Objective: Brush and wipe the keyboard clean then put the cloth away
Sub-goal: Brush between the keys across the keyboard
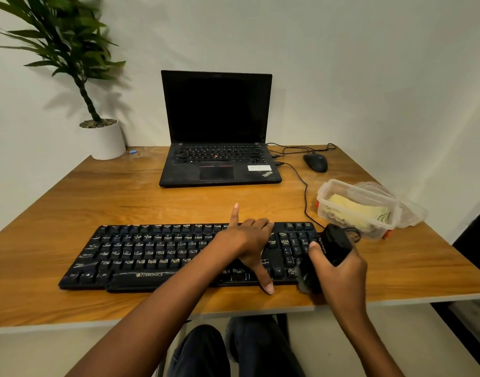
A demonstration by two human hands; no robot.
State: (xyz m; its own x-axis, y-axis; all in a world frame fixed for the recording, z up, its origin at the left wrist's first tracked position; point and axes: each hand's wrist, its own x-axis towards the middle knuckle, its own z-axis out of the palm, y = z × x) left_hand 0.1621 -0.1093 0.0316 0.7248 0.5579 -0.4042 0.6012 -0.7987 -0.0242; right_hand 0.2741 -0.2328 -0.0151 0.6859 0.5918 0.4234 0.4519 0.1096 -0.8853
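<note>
A black keyboard (141, 254) lies along the near edge of the wooden desk (103, 197). My left hand (249, 240) rests on its right-middle part, with the index finger stretched past the far edge, the thumb at the near edge and the other fingers bent. My right hand (339, 270) grips a black brush (334, 246) over the keyboard's right end. The brush's dark bristles point down at the near right corner. A yellow cloth (355, 210) lies in a clear plastic box (325, 194) to the right, behind the brush.
An open black laptop (217, 126) stands at the back centre. A black mouse (315, 162) and cables lie to its right. The box lid (412, 213) sits behind the box. A potted plant (103, 137) is at the back left.
</note>
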